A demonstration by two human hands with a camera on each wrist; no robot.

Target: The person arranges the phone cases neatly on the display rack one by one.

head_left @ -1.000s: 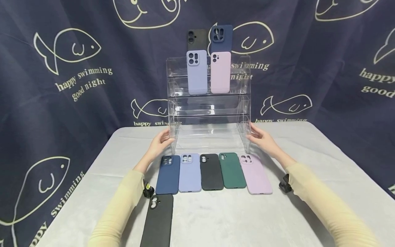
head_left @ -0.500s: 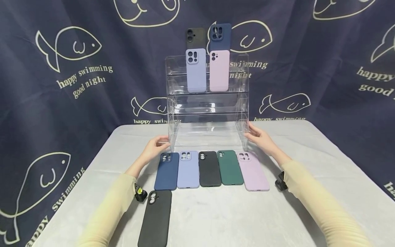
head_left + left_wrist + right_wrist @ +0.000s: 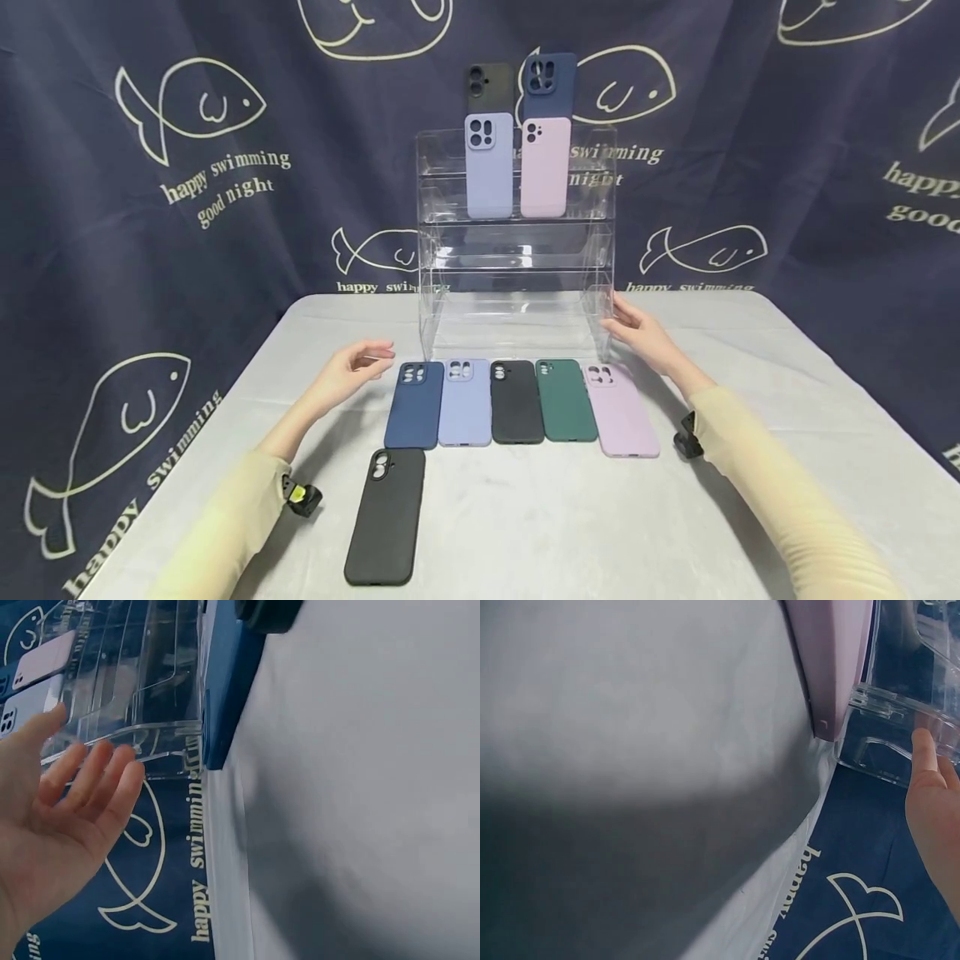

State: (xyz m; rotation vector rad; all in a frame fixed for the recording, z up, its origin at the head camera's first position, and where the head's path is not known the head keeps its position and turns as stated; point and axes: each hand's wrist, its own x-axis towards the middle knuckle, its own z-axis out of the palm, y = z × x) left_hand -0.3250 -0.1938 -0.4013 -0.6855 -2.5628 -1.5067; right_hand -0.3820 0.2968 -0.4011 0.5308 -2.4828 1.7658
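Note:
A clear tiered display rack (image 3: 517, 287) stands at the back of the table. My right hand (image 3: 643, 333) is at its lower right side, thumb in front and fingers partly seen through the clear plastic, pinching the side wall. My left hand (image 3: 351, 371) is apart from the rack, off its lower left, palm facing it, fingers loosely bent and holding nothing. On the upper tiers stand a light blue phone case (image 3: 489, 179), a pink phone case (image 3: 545, 179), a black phone case (image 3: 491, 89) and a dark blue phone case (image 3: 551, 96).
In front of the rack lies a row: a dark blue case (image 3: 415, 408), a light blue case (image 3: 465, 408), a black case (image 3: 517, 408), a green case (image 3: 567, 408) and a lilac case (image 3: 624, 417). Nearer lies another black case (image 3: 386, 521). A fish-print curtain (image 3: 225, 250) hangs behind.
My left hand has let go of the rack's left side and drawn away to the left and nearer. The right hand stays at the rack's right side. The view has shifted slightly.

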